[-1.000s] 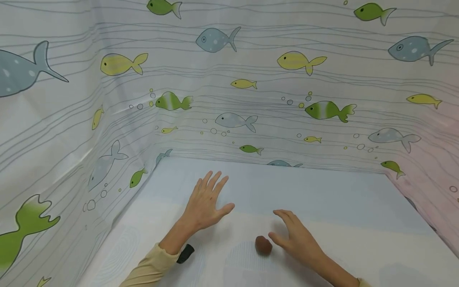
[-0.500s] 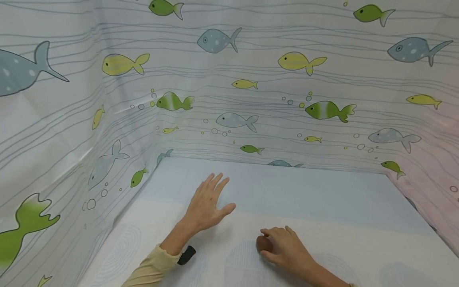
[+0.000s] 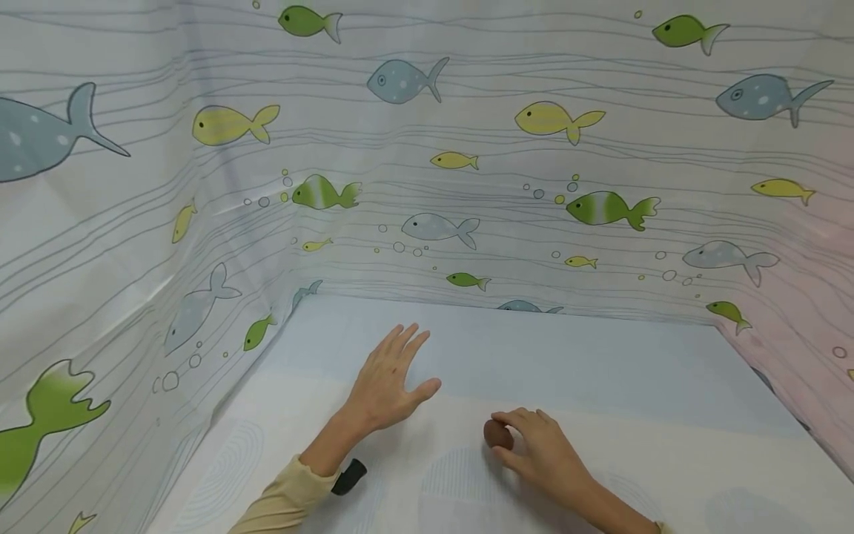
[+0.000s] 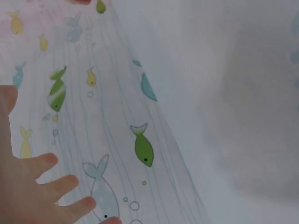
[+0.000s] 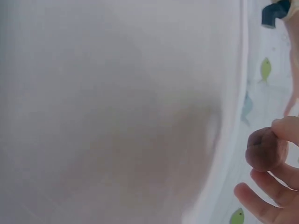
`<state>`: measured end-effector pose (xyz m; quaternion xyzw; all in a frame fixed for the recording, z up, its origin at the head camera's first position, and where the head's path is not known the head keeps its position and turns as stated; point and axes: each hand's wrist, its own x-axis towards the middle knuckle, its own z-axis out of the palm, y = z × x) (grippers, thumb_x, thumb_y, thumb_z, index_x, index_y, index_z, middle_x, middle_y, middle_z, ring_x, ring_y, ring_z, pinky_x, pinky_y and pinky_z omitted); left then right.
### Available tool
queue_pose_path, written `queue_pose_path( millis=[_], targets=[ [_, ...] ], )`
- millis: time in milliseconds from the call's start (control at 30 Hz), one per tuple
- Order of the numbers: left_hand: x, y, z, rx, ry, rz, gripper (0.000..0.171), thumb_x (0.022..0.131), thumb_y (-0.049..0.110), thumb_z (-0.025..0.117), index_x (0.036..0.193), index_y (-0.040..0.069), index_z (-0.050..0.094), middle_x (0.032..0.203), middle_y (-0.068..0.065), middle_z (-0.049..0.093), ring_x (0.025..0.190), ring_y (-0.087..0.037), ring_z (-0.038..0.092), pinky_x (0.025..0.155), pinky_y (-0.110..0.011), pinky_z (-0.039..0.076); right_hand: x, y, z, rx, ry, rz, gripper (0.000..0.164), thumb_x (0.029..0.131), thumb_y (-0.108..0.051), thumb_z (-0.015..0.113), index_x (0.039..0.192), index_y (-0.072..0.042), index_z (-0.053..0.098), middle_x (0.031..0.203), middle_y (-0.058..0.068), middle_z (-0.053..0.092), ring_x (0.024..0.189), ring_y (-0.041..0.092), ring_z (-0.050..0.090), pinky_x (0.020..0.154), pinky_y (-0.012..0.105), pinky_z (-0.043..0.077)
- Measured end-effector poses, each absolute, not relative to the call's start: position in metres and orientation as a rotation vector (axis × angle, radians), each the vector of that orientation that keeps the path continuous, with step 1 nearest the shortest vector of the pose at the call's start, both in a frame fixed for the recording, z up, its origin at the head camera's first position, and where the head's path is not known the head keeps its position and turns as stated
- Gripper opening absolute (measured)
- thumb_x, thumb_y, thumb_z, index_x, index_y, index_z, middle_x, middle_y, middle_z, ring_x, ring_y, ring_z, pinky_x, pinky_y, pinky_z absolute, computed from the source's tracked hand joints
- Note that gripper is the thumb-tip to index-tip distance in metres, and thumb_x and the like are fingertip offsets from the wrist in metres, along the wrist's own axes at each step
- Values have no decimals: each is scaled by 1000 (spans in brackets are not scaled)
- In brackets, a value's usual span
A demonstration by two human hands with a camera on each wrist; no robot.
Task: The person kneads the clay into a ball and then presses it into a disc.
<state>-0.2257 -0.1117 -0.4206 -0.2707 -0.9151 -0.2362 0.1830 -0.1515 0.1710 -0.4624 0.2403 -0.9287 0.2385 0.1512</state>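
Note:
A brown roundish lump (image 3: 498, 434), like a ball of modelling clay, is held between the thumb and fingers of my right hand (image 3: 545, 454) above the white and pale blue surface. The right wrist view shows a crease across the lump (image 5: 265, 150), with thumb and fingertips pinching it and other fingers spread below. My left hand (image 3: 385, 389) hovers to the left with its fingers extended and thumb held apart, holding nothing. In the left wrist view, spread fingers of the left hand (image 4: 32, 191) appear at the lower left.
A white and pale blue tabletop (image 3: 600, 371) carries faint line patterns. Around it rises a white curtain-like wall (image 3: 494, 193) printed with fish and wavy lines, pinkish at the right. A black piece (image 3: 349, 477) shows at the left wrist by the beige sleeve (image 3: 287, 489).
My right hand has reached down to the lump, taken hold of it and raised it slightly, farther from me. The left hand stays almost still.

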Motion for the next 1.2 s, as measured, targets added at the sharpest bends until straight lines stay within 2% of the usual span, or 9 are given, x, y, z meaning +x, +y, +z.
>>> queue_pose_path(
  millis=[133,267,467,800,1200],
  targets=[
    [-225,-109,-421,-766,-2602,-731,75,93,59,52,155,18,36,160,-7,31,149,-34,22,109,-66,30,-160,177,-452,633,-2639,791,46,82,-22,82,124,-13,67,111,-11,67,102,13,64,88,39,52],
    [-225,-105,-421,-761,-2621,-768,75,93,59,51,155,20,34,161,-5,30,150,-32,21,109,-66,30,-168,180,-442,575,-2623,881,47,85,-23,79,129,-12,65,112,-11,66,105,13,63,87,38,53],
    [-224,-100,-420,-775,-2611,-822,75,93,58,51,155,20,34,161,-8,30,149,-32,22,109,-66,30,-180,182,-429,516,-2558,958,47,88,-22,76,131,-9,62,111,-4,65,102,13,62,81,34,53],
    [-225,-83,-410,-806,-2568,-850,75,94,58,50,155,18,34,160,-9,31,148,-33,24,108,-65,31,-194,179,-412,424,-2427,1156,47,90,-21,74,134,-10,60,117,5,65,112,26,61,88,51,51],
    [-232,-61,-402,-824,-2550,-985,74,95,61,45,156,22,31,161,-3,28,150,-26,21,111,-62,29,-208,182,-400,330,-2366,1312,49,94,-26,70,139,-11,56,122,9,61,121,29,55,97,57,45]
  ],
)
